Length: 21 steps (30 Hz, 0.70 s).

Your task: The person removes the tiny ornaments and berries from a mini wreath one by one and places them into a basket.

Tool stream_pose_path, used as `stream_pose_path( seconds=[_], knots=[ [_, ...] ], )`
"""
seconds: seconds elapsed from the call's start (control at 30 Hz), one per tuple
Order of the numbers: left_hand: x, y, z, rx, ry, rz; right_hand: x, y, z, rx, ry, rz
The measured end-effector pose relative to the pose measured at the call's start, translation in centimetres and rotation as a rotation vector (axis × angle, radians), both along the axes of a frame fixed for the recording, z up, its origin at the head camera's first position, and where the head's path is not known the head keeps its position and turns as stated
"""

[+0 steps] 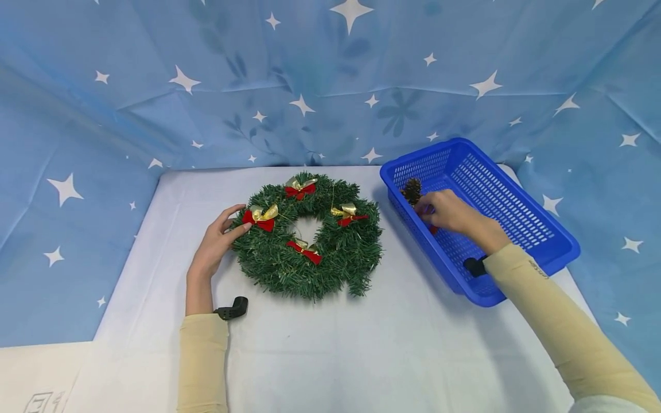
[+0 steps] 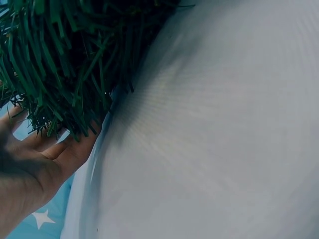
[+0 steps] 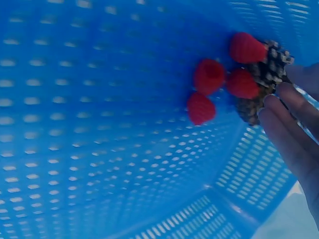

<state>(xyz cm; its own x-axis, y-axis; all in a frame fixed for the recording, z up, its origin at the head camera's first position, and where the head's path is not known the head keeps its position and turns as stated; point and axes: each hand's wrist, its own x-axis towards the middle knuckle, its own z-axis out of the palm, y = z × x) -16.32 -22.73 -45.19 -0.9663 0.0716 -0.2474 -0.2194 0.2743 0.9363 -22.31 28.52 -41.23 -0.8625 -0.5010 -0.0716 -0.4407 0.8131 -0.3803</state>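
A green wreath (image 1: 310, 269) with several red and gold bows (image 1: 301, 189) lies on the table. My left hand (image 1: 216, 238) holds its left edge, the thumb against the leftmost bow (image 1: 261, 218) and the other fingers around the side. In the left wrist view, the fingers (image 2: 75, 152) go in under the green needles. My right hand (image 1: 449, 212) reaches into the blue basket (image 1: 521, 212). Its fingertips are right at two pine cones (image 3: 274, 64), with the thumb near the upper one. Several red raspberries (image 3: 209, 76) lie beside the cones.
The basket's raised rim (image 1: 423, 246) runs beneath the right hand and forearm. White cloth (image 1: 320, 355) covers the table. A blue curtain with white stars (image 1: 330, 86) hangs along the back and sides.
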Motion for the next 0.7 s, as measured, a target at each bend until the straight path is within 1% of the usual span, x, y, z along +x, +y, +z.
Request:
stream_pose_path(
  seconds=[0.17, 0.37, 0.53, 0.7],
  knots=[
    [0.3, 0.3, 0.4, 0.001, 0.000, -0.004, -0.1, -0.3, 1.3, 0.015, 0.017, 0.005],
    [0.4, 0.3, 0.5, -0.002, -0.003, -0.005, -0.3, -1.0, 2.8, 0.006, 0.026, -0.001],
    [0.4, 0.1, 0.5, -0.023, 0.006, -0.008, -0.5, -1.9, 3.8, 0.008, 0.094, 0.033],
    [0.4, 0.0, 0.5, -0.033, 0.010, -0.011, -0.7, -3.0, 5.1, 0.003, 0.110, 0.064]
  ],
)
